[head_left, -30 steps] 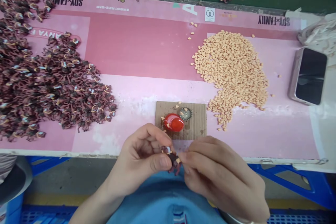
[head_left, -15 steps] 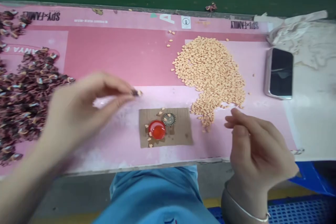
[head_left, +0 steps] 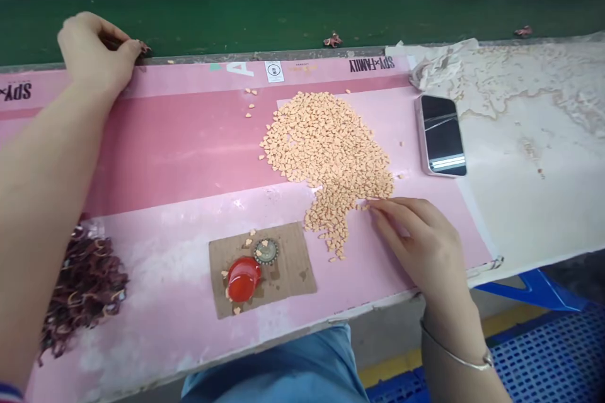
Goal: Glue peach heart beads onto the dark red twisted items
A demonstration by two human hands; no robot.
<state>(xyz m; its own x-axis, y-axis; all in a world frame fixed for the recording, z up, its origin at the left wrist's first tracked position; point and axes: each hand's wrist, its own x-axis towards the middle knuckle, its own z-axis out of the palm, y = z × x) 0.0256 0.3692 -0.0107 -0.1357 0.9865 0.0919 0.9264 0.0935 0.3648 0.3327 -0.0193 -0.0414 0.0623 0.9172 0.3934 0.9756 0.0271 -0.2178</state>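
Note:
My left hand reaches to the table's far side, thumb and finger pinched on a small dark-red piece at the edge of the green surface. At the lower right edge of a pile of small beige heart-shaped pieces, my right hand has its fingertips closed together at a beige piece. A red cap-like dish and a ridged metal bottle cap sit on a cardboard piece, with a few beige pieces around them. My left forearm partly hides a heap of dark-red pieces.
A phone lies right of the beige pile, near crumpled white paper. Beyond the pink-covered table runs a green surface carrying dark-red pieces. A blue perforated crate-like object is below right.
My left hand has moved away to the far edge with its dark-red piece. My right hand has come to the beige pile's edge. The view has shifted right and turned slightly.

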